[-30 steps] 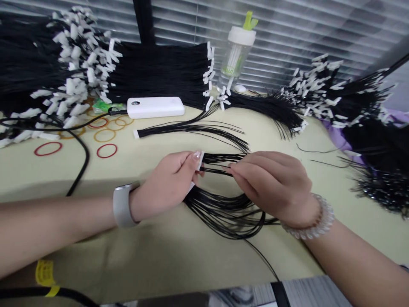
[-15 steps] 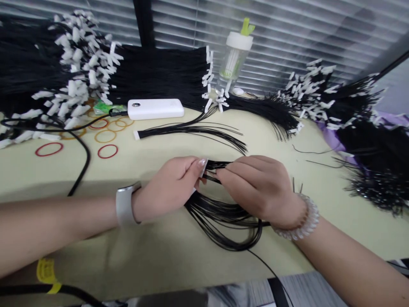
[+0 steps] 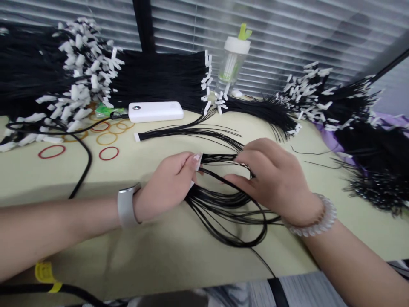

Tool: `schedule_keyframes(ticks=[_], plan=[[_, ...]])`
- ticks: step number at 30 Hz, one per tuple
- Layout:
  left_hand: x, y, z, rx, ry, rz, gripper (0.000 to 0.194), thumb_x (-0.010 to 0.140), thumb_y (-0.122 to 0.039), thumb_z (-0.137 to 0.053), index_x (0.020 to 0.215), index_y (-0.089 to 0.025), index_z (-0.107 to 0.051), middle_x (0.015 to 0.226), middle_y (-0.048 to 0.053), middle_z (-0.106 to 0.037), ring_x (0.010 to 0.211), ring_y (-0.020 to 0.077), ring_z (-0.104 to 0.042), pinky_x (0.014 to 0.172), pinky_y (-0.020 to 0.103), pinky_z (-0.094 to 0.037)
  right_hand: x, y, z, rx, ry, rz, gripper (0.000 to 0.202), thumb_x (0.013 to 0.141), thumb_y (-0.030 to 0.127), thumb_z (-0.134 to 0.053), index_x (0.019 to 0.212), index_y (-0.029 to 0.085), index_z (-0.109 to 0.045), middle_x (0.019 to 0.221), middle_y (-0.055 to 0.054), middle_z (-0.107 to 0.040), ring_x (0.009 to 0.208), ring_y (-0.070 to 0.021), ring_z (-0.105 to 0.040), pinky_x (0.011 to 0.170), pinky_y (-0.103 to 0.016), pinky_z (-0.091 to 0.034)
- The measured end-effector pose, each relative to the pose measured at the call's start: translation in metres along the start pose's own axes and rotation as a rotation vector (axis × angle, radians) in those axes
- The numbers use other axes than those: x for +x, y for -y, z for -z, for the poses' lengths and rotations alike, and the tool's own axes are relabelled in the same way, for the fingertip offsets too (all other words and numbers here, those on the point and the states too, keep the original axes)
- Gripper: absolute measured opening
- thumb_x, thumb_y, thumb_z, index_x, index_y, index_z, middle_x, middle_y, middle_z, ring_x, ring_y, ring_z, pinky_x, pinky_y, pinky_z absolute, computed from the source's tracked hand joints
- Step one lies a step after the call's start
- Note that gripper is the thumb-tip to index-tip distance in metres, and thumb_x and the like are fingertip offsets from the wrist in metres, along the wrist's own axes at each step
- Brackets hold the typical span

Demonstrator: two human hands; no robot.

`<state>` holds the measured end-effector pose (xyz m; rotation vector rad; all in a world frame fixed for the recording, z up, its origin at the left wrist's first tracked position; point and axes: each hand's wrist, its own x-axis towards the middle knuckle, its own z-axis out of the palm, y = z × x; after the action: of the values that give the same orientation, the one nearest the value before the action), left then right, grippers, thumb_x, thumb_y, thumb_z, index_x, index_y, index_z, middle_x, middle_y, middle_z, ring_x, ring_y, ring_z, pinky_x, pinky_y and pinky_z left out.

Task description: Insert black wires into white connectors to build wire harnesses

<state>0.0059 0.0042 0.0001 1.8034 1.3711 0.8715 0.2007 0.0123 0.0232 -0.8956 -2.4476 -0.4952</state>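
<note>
My left hand point(image 3: 169, 181) pinches a white connector point(image 3: 198, 162) between thumb and fingers. Black wires point(image 3: 219, 159) run right from that connector. Below it the edge of a second white connector point(image 3: 191, 185) shows, mostly hidden by the same hand. A bundle of looped black wires point(image 3: 230, 198) curves from there over the table. My right hand point(image 3: 271, 181) is at the wires' right side, with thumb and fingers apart and wires passing through the gap. Just beyond the hands lies another wire harness point(image 3: 159, 134) with a white connector at its left end.
Stacks of black wires with white connectors point(image 3: 76, 76) line the back left. More bundles point(image 3: 332, 102) lie at the right. A white power bank point(image 3: 156, 111), a bottle point(image 3: 233, 62), rubber bands point(image 3: 109, 153) and a black cable point(image 3: 86, 162) are around the table point(image 3: 128, 264).
My right hand has moved right and its thumb and fingers have parted from the wires. A wire loop now stands separate below the upper wires. My left hand keeps its grip.
</note>
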Motion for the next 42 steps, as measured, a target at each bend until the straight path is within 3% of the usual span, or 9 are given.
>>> schedule_keyframes(ticks=[4, 9, 12, 18, 30, 36, 37, 39, 42], plan=[[0.003, 0.005, 0.001, -0.057, -0.083, 0.037, 0.040, 0.085, -0.042, -0.028, 0.059, -0.017, -0.044, 0.051, -0.003, -0.044, 0.046, 0.0099, -0.040, 0.046, 0.022, -0.031, -0.001, -0.010, 0.016, 0.134, -0.004, -0.154, 0.030, 0.074, 0.038, -0.056, 0.059, 0.017, -0.041, 0.057, 0.000, -0.041, 0.055, -0.0104, -0.039, 0.050, -0.025, -0.030], [0.004, 0.006, 0.002, -0.058, -0.113, 0.055, 0.040, 0.085, -0.042, -0.028, 0.058, -0.017, -0.043, 0.049, -0.003, -0.042, 0.046, 0.0099, -0.039, 0.046, 0.022, -0.031, -0.002, -0.007, 0.015, 0.498, 0.591, -0.281, 0.035, 0.083, 0.033, -0.044, 0.054, 0.015, -0.033, 0.050, 0.005, -0.028, 0.046, -0.0049, -0.027, 0.046, -0.021, -0.023], [0.004, 0.004, 0.002, -0.042, -0.104, 0.048, 0.040, 0.086, -0.041, -0.027, 0.058, -0.017, -0.043, 0.050, -0.003, -0.044, 0.047, 0.0104, -0.040, 0.046, 0.022, -0.030, 0.000, 0.006, 0.002, 0.667, 0.710, -0.194, 0.032, 0.085, 0.029, -0.040, 0.056, 0.015, -0.035, 0.052, 0.004, -0.030, 0.049, -0.0049, -0.027, 0.047, -0.020, -0.023], [0.004, 0.002, 0.002, -0.027, -0.088, 0.038, 0.040, 0.086, -0.041, -0.027, 0.058, -0.017, -0.043, 0.050, -0.003, -0.044, 0.044, 0.0089, -0.038, 0.045, 0.022, -0.029, 0.006, 0.030, -0.016, 0.674, 0.474, -0.134, 0.027, 0.084, 0.023, -0.037, 0.062, 0.014, -0.049, 0.056, 0.002, -0.048, 0.051, -0.0052, -0.037, 0.052, -0.019, -0.028], [0.004, 0.003, 0.000, -0.050, -0.065, 0.044, 0.039, 0.086, -0.042, -0.027, 0.060, -0.017, -0.043, 0.048, -0.005, -0.042, 0.041, 0.0074, -0.039, 0.041, 0.020, -0.030, 0.003, 0.030, -0.018, 0.405, 0.454, -0.081, 0.023, 0.082, 0.021, -0.038, 0.071, 0.015, -0.057, 0.061, -0.001, -0.053, 0.053, -0.0080, -0.040, 0.051, -0.023, -0.028], [0.003, 0.002, 0.001, -0.038, -0.056, 0.061, 0.040, 0.086, -0.042, -0.027, 0.060, -0.017, -0.044, 0.047, -0.005, -0.041, 0.041, 0.0075, -0.039, 0.042, 0.020, -0.029, -0.002, -0.012, -0.003, 0.592, 0.460, -0.346, 0.015, 0.074, 0.016, -0.049, 0.069, 0.016, -0.063, 0.060, 0.000, -0.056, 0.051, -0.0058, -0.045, 0.046, -0.018, -0.033], [0.002, 0.002, 0.001, -0.039, -0.053, 0.066, 0.040, 0.086, -0.043, -0.027, 0.060, -0.017, -0.044, 0.047, -0.005, -0.041, 0.040, 0.0074, -0.039, 0.041, 0.021, -0.029, -0.003, -0.024, -0.001, 0.716, 0.326, -0.598, 0.009, 0.069, 0.018, -0.056, 0.066, 0.015, -0.064, 0.056, 0.000, -0.056, 0.046, -0.0051, -0.044, 0.041, -0.018, -0.031], [0.002, 0.002, 0.001, -0.036, -0.051, 0.064, 0.040, 0.086, -0.042, -0.027, 0.060, -0.017, -0.044, 0.049, -0.005, -0.043, 0.041, 0.0074, -0.039, 0.041, 0.021, -0.029, -0.007, -0.047, 0.000, 0.750, 0.038, -0.816, 0.010, 0.068, 0.020, -0.058, 0.071, 0.014, -0.065, 0.057, -0.001, -0.057, 0.043, -0.0047, -0.043, 0.037, -0.017, -0.030], [0.002, 0.002, 0.001, -0.017, -0.058, 0.032, 0.040, 0.086, -0.041, -0.028, 0.059, -0.016, -0.044, 0.050, -0.004, -0.044, 0.044, 0.0081, -0.040, 0.045, 0.021, -0.030, -0.008, -0.070, 0.000, 0.837, -0.343, -0.966, 0.018, 0.073, 0.018, -0.049, 0.088, 0.016, -0.059, 0.092, -0.005, -0.057, 0.062, -0.0061, -0.054, 0.051, -0.018, -0.043]])
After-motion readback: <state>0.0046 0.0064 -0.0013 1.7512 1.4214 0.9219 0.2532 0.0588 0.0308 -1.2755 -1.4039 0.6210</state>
